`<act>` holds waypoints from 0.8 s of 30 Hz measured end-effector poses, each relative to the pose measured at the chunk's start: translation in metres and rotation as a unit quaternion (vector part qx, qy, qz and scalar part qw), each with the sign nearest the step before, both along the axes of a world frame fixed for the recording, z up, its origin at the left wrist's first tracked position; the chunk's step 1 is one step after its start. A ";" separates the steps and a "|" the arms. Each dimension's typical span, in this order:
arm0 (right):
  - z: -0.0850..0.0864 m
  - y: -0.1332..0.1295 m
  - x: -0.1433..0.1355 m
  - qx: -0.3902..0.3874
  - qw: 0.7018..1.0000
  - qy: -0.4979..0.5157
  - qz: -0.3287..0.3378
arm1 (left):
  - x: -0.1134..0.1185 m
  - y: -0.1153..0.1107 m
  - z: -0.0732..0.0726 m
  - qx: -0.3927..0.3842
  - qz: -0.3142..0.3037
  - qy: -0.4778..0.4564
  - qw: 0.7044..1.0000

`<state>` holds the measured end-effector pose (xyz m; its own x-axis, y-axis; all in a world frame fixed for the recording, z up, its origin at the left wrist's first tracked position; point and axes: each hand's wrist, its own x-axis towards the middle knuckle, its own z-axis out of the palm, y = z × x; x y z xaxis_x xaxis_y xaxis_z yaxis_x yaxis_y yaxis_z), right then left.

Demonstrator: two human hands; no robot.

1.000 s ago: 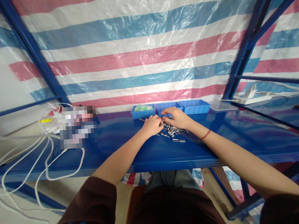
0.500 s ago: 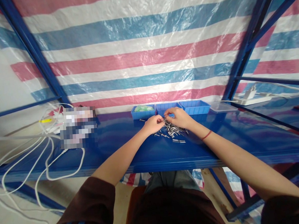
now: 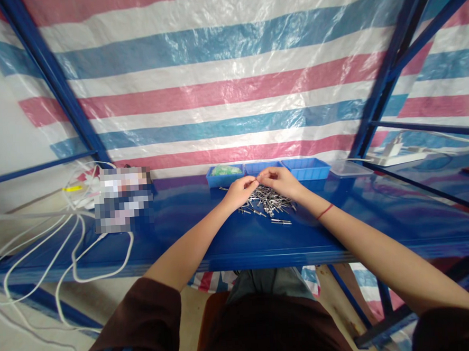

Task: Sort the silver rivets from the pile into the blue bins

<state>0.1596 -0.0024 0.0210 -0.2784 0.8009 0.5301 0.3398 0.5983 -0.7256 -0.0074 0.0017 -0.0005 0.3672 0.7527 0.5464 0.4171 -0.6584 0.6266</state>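
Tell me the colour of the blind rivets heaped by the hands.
The blind rivets look silvery; the head view shows them best.

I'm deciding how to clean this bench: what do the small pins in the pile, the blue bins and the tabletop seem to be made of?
Small pins: probably metal, bright and silvery, judging by their glints.
Blue bins: likely molded plastic, slightly glossy, with ribbed walls.
Tabletop: perhaps painted metal; its smooth, glossy blue surface shows soft reflections, but the finish hides what lies beneath.
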 end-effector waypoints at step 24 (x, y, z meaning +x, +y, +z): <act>0.026 0.035 0.009 0.148 0.926 -0.251 -0.239 | -0.004 -0.008 0.008 0.038 0.114 0.049 0.992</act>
<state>0.1685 0.0321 0.0466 -0.2005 0.7373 0.6451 0.8676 0.4394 -0.2326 -0.0110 -0.0066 0.0071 0.2462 0.7805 0.5746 0.6173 -0.5833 0.5279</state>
